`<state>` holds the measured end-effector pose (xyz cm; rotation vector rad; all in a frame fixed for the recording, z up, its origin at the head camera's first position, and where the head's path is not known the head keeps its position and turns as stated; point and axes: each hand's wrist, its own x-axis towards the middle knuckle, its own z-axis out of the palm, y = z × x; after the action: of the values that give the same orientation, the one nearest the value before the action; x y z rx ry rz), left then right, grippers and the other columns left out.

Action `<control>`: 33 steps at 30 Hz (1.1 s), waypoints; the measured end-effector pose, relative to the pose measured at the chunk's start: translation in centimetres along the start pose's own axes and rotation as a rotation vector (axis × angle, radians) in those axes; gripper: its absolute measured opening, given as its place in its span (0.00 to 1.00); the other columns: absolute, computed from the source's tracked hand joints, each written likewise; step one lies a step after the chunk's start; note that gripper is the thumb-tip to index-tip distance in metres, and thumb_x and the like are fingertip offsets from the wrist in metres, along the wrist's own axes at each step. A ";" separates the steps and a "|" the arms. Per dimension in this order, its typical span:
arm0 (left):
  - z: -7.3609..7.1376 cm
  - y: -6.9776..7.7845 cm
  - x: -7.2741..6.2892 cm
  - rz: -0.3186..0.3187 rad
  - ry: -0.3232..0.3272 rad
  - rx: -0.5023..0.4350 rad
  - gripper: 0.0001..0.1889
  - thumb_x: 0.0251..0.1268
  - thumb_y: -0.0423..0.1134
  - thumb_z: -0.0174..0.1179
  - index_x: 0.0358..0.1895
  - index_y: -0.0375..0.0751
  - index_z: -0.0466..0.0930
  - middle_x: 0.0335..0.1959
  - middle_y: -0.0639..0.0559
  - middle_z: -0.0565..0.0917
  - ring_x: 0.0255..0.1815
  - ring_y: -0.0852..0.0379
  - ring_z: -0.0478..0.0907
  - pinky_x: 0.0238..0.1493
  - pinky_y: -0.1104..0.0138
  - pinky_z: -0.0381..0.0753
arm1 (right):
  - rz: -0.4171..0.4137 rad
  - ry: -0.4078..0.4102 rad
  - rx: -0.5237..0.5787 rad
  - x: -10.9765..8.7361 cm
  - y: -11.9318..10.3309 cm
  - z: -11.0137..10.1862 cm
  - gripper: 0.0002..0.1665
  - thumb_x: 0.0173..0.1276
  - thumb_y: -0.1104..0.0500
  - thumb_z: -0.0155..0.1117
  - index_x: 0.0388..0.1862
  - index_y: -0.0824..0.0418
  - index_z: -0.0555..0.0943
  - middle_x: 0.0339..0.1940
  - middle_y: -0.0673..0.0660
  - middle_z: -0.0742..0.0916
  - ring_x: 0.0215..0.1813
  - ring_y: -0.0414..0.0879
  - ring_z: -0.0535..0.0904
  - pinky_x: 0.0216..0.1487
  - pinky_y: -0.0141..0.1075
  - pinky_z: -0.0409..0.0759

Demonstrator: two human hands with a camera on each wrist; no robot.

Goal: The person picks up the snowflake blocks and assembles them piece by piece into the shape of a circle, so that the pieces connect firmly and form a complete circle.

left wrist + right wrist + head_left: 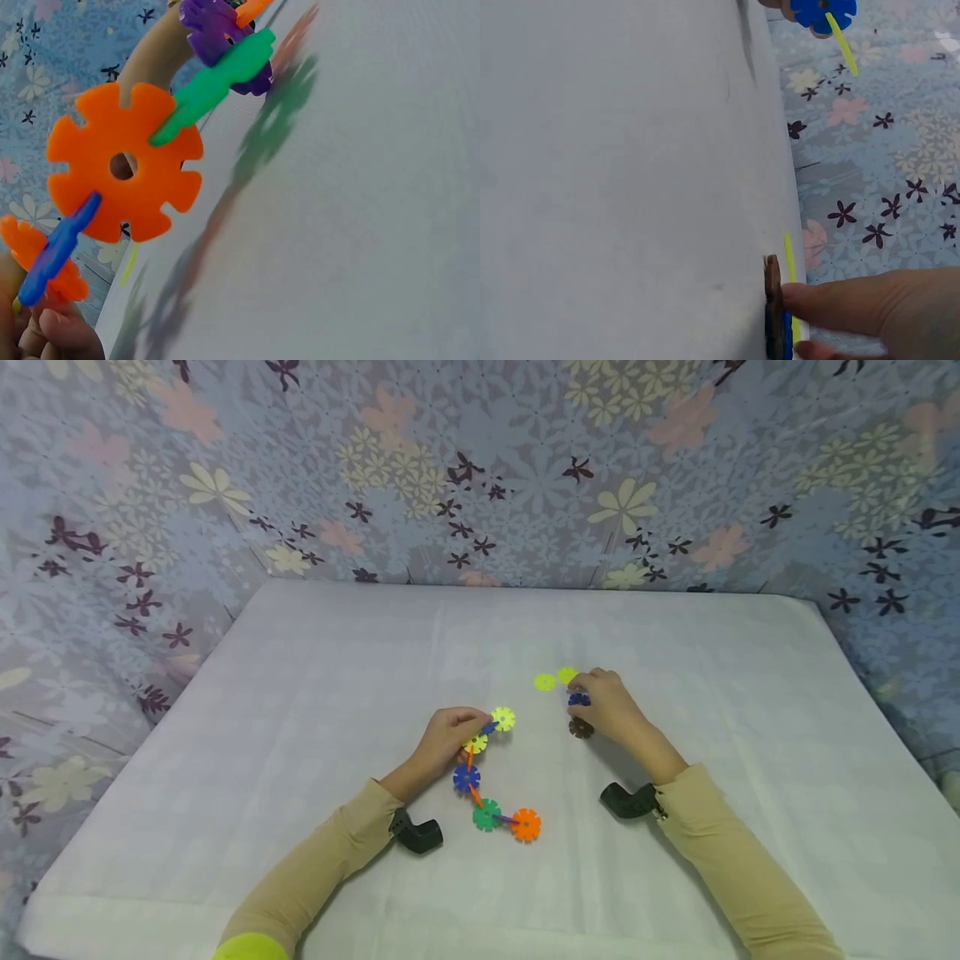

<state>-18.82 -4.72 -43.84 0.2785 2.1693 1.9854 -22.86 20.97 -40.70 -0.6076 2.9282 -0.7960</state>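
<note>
My left hand [448, 735] pinches a chain of notched plastic discs near its upper end. A pale yellow disc [503, 719] tips the chain, and it runs down through a blue disc [467, 778] and a green disc [487, 815] to an orange disc [527, 825]. In the left wrist view, an orange linking disc [124, 161] hangs above the cloth. To the right, my right hand [611, 706] has its thumb and fingertips at opposite edges of a loose dark blue disc [579, 699]. A brown disc [581, 728] lies just below it.
Two yellow-green discs, the left one [544, 682] and the right one [567, 675], lie beyond my right hand. White cloth covers the table [360, 652], and floral fabric [487, 468] hangs behind it. Black wrist mounts [630, 800] sit on both sleeves.
</note>
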 end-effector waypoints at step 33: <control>0.0 0.0 0.1 -0.007 -0.024 0.038 0.13 0.62 0.38 0.55 0.39 0.29 0.79 0.11 0.54 0.69 0.06 0.63 0.62 0.09 0.72 0.65 | -0.166 0.012 0.730 -0.5 -3.2 2.4 0.04 0.56 0.72 0.63 0.31 0.70 0.78 0.30 0.60 0.82 0.32 0.49 0.80 0.34 0.38 0.77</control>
<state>-18.90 -4.73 -43.88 0.2983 2.1913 1.9289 -20.89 17.50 -41.28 -0.7522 2.3326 -1.7489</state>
